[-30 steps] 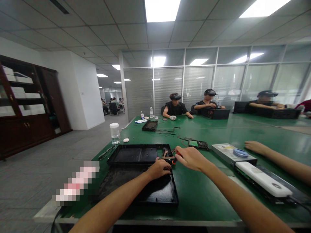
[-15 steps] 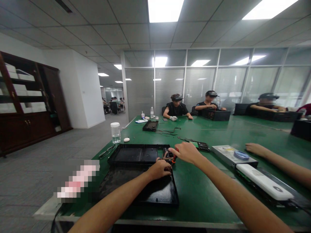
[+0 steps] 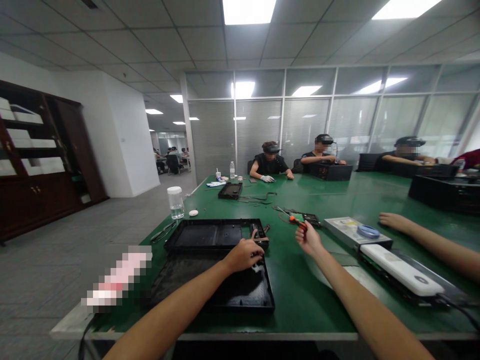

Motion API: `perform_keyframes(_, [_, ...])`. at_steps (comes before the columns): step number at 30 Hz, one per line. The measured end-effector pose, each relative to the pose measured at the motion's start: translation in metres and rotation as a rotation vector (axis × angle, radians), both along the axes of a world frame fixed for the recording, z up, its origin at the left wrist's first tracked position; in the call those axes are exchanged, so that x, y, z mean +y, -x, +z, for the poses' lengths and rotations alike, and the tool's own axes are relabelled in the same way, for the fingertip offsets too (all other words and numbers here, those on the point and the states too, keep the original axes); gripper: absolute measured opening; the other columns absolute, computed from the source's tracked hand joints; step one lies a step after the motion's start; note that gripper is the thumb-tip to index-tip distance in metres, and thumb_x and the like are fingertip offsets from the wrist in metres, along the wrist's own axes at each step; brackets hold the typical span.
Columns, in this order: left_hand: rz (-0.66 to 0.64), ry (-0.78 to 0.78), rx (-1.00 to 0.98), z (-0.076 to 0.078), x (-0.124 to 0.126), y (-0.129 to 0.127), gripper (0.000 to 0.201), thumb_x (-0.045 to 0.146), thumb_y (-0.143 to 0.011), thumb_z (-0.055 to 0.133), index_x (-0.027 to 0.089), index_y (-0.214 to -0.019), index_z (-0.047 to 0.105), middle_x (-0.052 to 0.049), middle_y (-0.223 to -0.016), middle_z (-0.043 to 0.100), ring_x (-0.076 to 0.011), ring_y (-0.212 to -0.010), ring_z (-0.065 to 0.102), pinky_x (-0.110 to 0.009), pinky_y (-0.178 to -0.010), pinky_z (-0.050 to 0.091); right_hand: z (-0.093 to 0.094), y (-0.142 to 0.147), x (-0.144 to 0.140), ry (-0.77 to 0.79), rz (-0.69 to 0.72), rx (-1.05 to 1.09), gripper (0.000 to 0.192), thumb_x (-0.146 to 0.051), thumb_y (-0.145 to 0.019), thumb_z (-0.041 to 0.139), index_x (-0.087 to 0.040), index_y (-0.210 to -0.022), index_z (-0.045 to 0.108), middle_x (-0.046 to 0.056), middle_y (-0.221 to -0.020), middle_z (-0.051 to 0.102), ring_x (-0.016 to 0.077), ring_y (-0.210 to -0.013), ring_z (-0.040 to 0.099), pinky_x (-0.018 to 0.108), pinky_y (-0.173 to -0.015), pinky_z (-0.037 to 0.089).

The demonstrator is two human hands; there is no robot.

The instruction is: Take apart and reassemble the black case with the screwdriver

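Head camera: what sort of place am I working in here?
Probably an office turned electronics workshop: a long green table with opened black cases, seated people working on similar units, and glass partitions behind.

Bottle (image 3: 175,202) left behind tray (image 3: 210,235)

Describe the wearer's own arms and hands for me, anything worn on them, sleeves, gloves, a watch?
Both forearms are bare as far as the picture shows: no sleeve reaches into view. The left hand and right hand wear no gloves, and no watch, bracelet or ring can be seen. No cables or markings show on either arm.
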State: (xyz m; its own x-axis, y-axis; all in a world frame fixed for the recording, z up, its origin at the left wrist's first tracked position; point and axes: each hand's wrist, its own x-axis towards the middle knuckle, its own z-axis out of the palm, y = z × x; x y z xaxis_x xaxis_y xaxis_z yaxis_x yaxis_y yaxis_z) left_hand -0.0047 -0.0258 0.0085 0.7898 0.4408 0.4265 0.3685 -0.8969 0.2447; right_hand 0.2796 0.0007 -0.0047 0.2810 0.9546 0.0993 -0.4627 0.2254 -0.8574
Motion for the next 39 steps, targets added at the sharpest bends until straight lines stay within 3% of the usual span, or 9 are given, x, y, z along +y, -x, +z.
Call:
perform_keyframes(4, [-0.101,-0.059,0.144,0.001,-0.003,0.002,0.013,0.023,-0.074,0.06,0.021,-0.084,0.066,-0.003,-0.081,0.057,-0.0141,-0.08,0.051,-0.024,-0.077,0.037,0.003,0.011,-0.001,-0.013,0.159,0.135,0.023,-0.038,-0.085,0.039,-0.019,-0.074,0.044,-0.006,-0.052,0.039,0.0046,-0.035,0.033,0.014,-0.031,0.029])
perform_keyframes(11, [-0.086,-0.172,0.093,0.013,-0.013,0.003,0.016,0.023,-0.079,0.052,0.018,-0.088,0.063,-0.005,-0.083,0.06,-0.0172,-0.087,0.051,-0.029,-0.083,0.036,0.013,0.037,-0.011,-0.196,0.063,-0.049,0.023,-0.036,-0.071,0.06,-0.021,-0.082,0.048,-0.001,-0.071,0.053,0.0096,-0.054,0.05,0.024,-0.05,0.046])
perform_keyframes(16, [0.036,-0.281,0.086,0.04,-0.008,0.014,0.019,0.021,-0.084,0.042,0.016,-0.097,0.056,-0.009,-0.099,0.057,-0.0188,-0.095,0.05,-0.031,-0.085,0.036,0.035,0.062,-0.055,-0.328,-0.109,-0.692,0.023,-0.041,-0.079,0.047,-0.02,-0.07,0.043,-0.004,-0.056,0.046,0.0095,-0.045,0.041,0.023,-0.046,0.038])
perform_keyframes(18, [0.141,-0.235,0.101,0.054,0.0,0.026,0.023,0.024,-0.083,0.045,0.016,-0.104,0.049,-0.009,-0.098,0.056,-0.0192,-0.093,0.051,-0.03,-0.082,0.037,0.041,0.076,-0.09,-0.427,0.037,-1.076,0.026,-0.037,-0.084,0.038,-0.018,-0.068,0.047,0.0,-0.061,0.052,0.0119,-0.054,0.048,0.025,-0.054,0.04])
perform_keyframes(21, [0.28,-0.055,0.133,0.07,0.015,0.051,0.044,0.03,-0.079,0.053,0.015,-0.115,0.034,-0.005,-0.088,0.057,-0.0173,-0.081,0.055,-0.026,-0.071,0.04,0.037,0.095,-0.149,-0.595,0.423,-1.65,0.016,-0.029,-0.078,0.048,-0.019,-0.088,0.055,0.004,-0.087,0.06,0.0154,-0.076,0.055,0.026,-0.067,0.04])
perform_keyframes(26, [0.373,0.159,0.338,0.054,0.038,0.088,0.056,0.035,-0.066,0.067,0.016,-0.109,0.037,-0.002,-0.082,0.058,-0.016,-0.072,0.057,-0.022,-0.061,0.04,0.013,0.098,-0.203,-0.55,0.346,-1.952,0.012,-0.017,-0.077,0.046,-0.021,-0.083,0.055,0.002,-0.085,0.06,0.0159,-0.075,0.055,0.026,-0.063,0.035])
perform_keyframes(29, [0.299,0.109,0.483,0.038,0.047,0.094,0.033,0.027,-0.064,0.069,0.018,-0.09,0.052,-0.001,-0.082,0.059,-0.0164,-0.076,0.057,-0.022,-0.065,0.041,0.007,0.087,-0.206,-0.488,0.24,-1.938,0.01,-0.015,-0.076,0.045,-0.021,-0.074,0.053,0.001,-0.079,0.058,0.0158,-0.073,0.053,0.027,-0.062,0.034])
perform_keyframes(32, [0.202,-0.021,0.496,0.042,0.052,0.088,0.016,0.022,-0.065,0.068,0.017,-0.077,0.058,-0.003,-0.083,0.061,-0.018,-0.084,0.056,-0.024,-0.075,0.04,0.007,0.083,-0.201,-0.423,0.218,-1.887,0.009,-0.015,-0.073,0.048,-0.021,-0.076,0.053,0.002,-0.084,0.057,0.0164,-0.077,0.052,0.027,-0.065,0.036])
perform_keyframes(39, [0.093,-0.078,0.414,0.118,0.015,0.078,0.023,0.031,-0.07,0.065,0.018,-0.089,0.062,-0.004,-0.09,0.061,-0.0192,-0.088,0.054,-0.027,-0.083,0.037,0.009,0.092,-0.14,-0.371,0.214,-1.803,0.013,-0.018,-0.079,0.045,-0.017,-0.088,0.055,0.006,-0.094,0.056,0.0178,-0.087,0.052,0.029,-0.077,0.041])
